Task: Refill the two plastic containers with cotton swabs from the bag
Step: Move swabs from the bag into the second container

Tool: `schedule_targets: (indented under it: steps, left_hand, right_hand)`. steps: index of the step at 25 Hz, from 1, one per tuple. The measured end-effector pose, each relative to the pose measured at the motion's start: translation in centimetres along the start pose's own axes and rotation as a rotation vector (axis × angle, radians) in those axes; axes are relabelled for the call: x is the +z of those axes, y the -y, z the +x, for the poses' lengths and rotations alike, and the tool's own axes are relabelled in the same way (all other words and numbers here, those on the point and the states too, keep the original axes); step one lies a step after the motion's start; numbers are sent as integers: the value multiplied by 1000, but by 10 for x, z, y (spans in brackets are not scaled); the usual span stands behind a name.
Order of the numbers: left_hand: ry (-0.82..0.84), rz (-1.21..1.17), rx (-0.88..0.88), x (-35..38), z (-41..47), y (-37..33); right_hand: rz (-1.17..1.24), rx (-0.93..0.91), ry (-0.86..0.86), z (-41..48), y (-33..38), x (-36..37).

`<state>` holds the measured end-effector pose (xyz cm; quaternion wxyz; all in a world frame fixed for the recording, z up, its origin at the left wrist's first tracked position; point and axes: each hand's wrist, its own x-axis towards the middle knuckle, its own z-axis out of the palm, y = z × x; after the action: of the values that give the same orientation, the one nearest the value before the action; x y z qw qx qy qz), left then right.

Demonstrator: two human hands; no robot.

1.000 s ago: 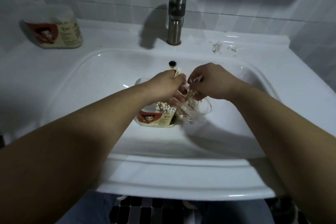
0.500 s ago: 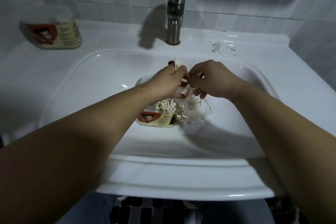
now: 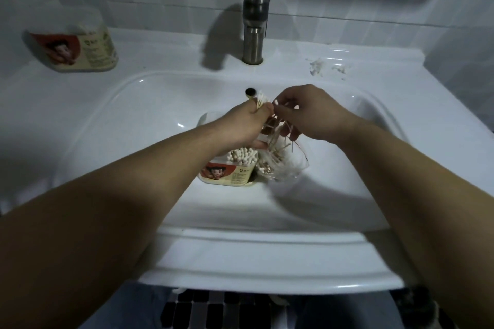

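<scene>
I'm looking down at a white ceramic sink (image 3: 128, 125) set against a white tiled wall, with the steel faucet (image 3: 254, 24) at 12 o'clock and the overflow hole (image 3: 250, 92) just below it. On the counter at 10 o'clock sits a closed swab container (image 3: 80, 48) with a cartoon label; I can't make out what is in it. In the middle of the basin stands the open swab container (image 3: 230, 175), packed with upright cotton swabs (image 3: 242, 155), white tips up. Touching it at its 3 o'clock side is the clear plastic bag (image 3: 290, 168), mouth open, with swabs lying jumbled inside. The left hand (image 3: 246, 125) hovers over the open container, fingers curled tight round a bundle of swabs (image 3: 260, 100) whose tips fan out toward 12 o'clock. The right hand (image 3: 312, 112), above the bag, pinches a loose swab (image 3: 275, 102) between thumb and forefinger, right beside the bundle. White scraps (image 3: 318, 67) lie on the counter at 1 o'clock.
</scene>
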<state>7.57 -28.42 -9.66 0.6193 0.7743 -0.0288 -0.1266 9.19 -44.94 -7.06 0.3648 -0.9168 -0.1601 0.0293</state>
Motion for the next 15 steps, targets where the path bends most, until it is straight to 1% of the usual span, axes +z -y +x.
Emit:
schedule_targets:
  steps: [3,9,10,12,15]
  left_hand:
    - [19,-50,14,-1,0,-1]
    - [45,-151,-27,-1,1,-2]
    - [48,-133,-39,0,0,-2]
    - [48,-20,-16,-1,1,-1]
    - [37,166,22,-5,4,1]
  right_hand:
    - [77,-3,-61,5,-2,-2]
    - [350,-1,-34,8,-3,2]
    - [405,5,-36,8,-2,2]
    - [480,17,-39,7,-2,0]
    - [420,7,-49,6,-1,-2]
